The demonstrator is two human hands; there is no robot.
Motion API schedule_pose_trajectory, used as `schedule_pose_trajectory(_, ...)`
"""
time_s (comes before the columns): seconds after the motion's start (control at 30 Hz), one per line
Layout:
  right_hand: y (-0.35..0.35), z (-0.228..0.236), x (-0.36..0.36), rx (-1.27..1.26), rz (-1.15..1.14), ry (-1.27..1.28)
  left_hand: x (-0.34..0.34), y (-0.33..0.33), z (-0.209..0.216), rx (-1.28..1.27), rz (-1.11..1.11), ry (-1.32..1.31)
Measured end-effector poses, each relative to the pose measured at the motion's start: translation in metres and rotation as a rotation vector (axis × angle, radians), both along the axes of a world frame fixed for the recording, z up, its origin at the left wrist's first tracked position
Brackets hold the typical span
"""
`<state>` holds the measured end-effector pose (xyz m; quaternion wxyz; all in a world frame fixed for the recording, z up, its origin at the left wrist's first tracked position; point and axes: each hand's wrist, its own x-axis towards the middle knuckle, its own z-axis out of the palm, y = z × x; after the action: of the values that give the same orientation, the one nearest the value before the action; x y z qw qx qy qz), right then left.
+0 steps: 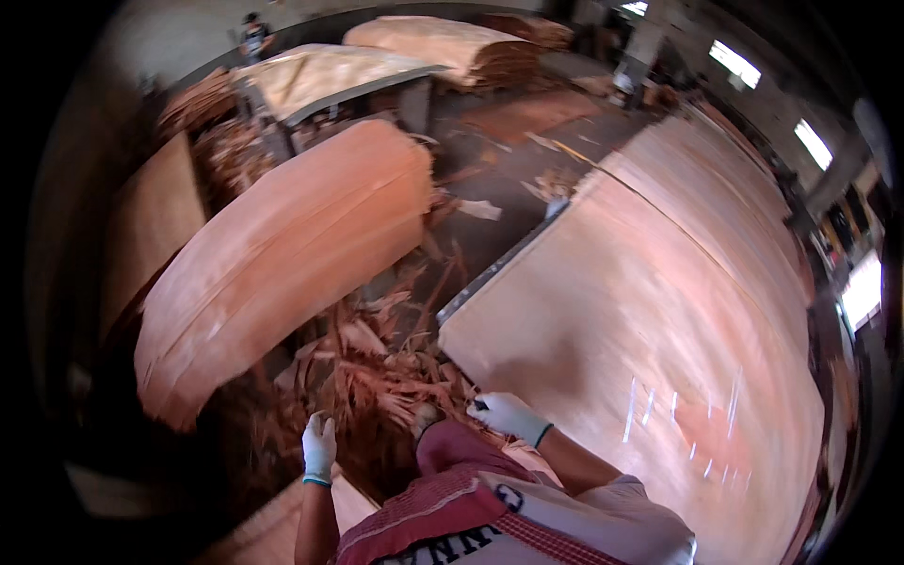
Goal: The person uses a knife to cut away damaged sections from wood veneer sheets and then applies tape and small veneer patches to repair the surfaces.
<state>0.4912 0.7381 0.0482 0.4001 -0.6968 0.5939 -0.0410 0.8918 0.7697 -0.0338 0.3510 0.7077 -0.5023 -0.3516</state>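
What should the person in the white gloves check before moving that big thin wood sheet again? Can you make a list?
1. Right hand on the corner of the big veneer sheet: ok.
2. Right grip closed on the sheet: cannot tell, picture is blurred.
3. Left hand free of the sheet, down by the scrap pile: ok.
4. Both gloves on: ok.
5. Floor by the sheet's edge free of scraps: not ok, splintered strips lie there.
6. Neighbouring veneer stack apart from the sheet: ok.
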Motion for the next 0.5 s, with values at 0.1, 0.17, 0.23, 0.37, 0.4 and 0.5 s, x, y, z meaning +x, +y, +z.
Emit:
schedule_pose_trajectory(0.1,-0.069,0.0,-0.02,-0.08,-0.26,-0.019,-0.027,-0.101,0.033,-0.087,-0.237,0.034)
schedule_pose_trajectory(0.17,-0.117,-0.026,-0.032,-0.278,-0.391,0.005,-0.022,-0.165,0.017,-0.294,-0.423,0.133)
schedule_pose_trajectory(0.23,-0.16,-0.041,-0.042,-0.404,-0.553,0.068,-0.023,-0.217,0.032,-0.081,-0.525,-0.104)
schedule_pose_trajectory(0.37,-0.216,-0.041,-0.051,-0.395,-0.815,0.217,-0.044,-0.321,0.059,0.007,-0.769,-0.192)
schedule_pose_trajectory(0.4,-0.228,-0.044,-0.057,-0.373,-0.859,0.249,-0.046,-0.349,0.05,0.022,-0.792,-0.226)
schedule_pose_trajectory(0.5,-0.244,-0.067,-0.072,-0.251,-0.926,0.364,-0.066,-0.428,0.037,0.068,-0.968,-0.188)
